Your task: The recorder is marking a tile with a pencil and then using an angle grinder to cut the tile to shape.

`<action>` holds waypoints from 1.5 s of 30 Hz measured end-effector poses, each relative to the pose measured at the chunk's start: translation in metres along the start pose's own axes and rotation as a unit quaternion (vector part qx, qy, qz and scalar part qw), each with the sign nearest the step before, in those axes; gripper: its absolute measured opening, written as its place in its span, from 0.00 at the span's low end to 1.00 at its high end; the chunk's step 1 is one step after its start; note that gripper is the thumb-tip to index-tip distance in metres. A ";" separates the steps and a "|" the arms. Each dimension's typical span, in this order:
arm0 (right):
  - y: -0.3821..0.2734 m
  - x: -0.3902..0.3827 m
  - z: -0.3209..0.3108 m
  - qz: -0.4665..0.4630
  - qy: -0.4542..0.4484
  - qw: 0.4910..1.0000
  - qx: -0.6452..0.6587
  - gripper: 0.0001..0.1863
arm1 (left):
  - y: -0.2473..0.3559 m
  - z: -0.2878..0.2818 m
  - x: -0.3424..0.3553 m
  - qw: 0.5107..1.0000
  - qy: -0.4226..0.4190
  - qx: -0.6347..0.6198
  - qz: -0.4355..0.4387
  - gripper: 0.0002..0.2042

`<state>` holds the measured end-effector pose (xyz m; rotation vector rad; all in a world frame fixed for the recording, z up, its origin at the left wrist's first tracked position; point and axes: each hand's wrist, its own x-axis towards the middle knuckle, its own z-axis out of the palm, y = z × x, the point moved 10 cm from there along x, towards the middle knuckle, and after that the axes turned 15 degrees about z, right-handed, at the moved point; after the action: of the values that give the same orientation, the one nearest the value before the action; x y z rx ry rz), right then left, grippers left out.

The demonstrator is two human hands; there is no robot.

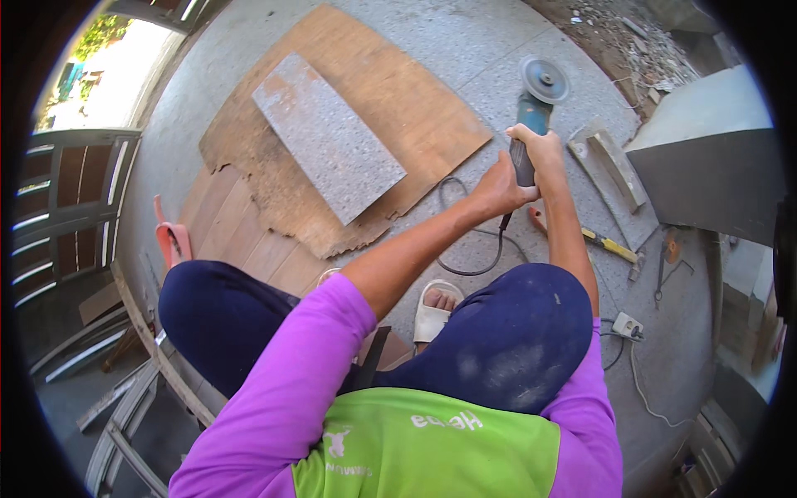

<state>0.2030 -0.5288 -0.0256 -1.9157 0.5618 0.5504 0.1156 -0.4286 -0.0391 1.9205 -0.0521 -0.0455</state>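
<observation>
An angle grinder (534, 116) with a teal body and a round cutting disc (554, 87) is held out ahead of me, to the right of a grey speckled tile. My left hand (501, 189) is closed around the dark rear end of its handle. Higher on the body, my right hand (541, 151) grips it, thumb across the top. The black power cord (503, 228) hangs from the tool and loops on the floor. The rectangular tile (328, 137) lies on a worn sheet of plywood (415, 91), apart from the disc.
A hammer (610, 243) with a yellow-and-black handle and a trowel-like board (614, 174) lie at the right. Pliers (667, 253) and a white socket block (628, 325) are farther right. A pink strap-like object (173, 236) stands left. Rubble (635, 58) fills the far right.
</observation>
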 end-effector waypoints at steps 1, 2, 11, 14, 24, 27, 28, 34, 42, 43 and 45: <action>0.005 0.010 -0.010 0.002 0.013 1.000 -0.003 0.23 | 0.005 0.008 0.001 0.993 -0.097 0.052 0.034 0.44; 0.005 0.027 -0.013 -0.019 -0.004 1.000 0.005 0.22 | 0.010 0.012 0.000 0.973 -0.192 0.105 0.071 0.44; 0.005 0.114 -0.018 -0.015 -0.032 0.999 -0.024 0.22 | -0.019 -0.238 -0.024 0.860 -0.322 0.394 -0.034 0.32; 0.003 0.117 -0.005 -0.022 -0.060 0.998 -0.029 0.20 | -0.020 -0.347 -0.061 0.854 -0.271 0.439 -0.076 0.31; 0.013 0.125 -0.006 -0.020 -0.064 0.991 -0.113 0.21 | -0.043 -0.505 -0.255 0.853 -0.139 0.463 -0.200 0.33; 0.013 0.127 -0.013 -0.024 -0.064 0.983 -0.171 0.23 | -0.043 -0.500 -0.292 0.845 -0.124 0.471 -0.219 0.33; 0.013 0.130 -0.012 -0.025 -0.058 0.978 -0.198 0.24 | -0.046 -0.497 -0.303 0.849 -0.109 0.459 -0.237 0.33; 0.003 0.136 -0.009 -0.037 -0.093 0.967 -0.237 0.24 | -0.052 -0.464 -0.362 0.830 -0.132 0.427 -0.334 0.33; 0.009 0.140 -0.013 -0.048 -0.123 0.957 -0.257 0.25 | -0.016 -0.426 -0.351 0.823 -0.137 0.437 -0.334 0.31; 0.009 0.140 -0.014 -0.052 -0.126 0.957 -0.255 0.25 | -0.013 -0.420 -0.350 0.826 -0.135 0.440 -0.327 0.30; 0.005 0.139 -0.012 -0.074 -0.122 0.951 -0.273 0.24 | -0.010 -0.412 -0.359 0.826 -0.130 0.444 -0.322 0.30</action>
<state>0.3108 -0.5612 -0.1082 -2.3343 0.1013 0.8977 -0.2186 -0.0180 0.0951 2.7652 0.4804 -0.8787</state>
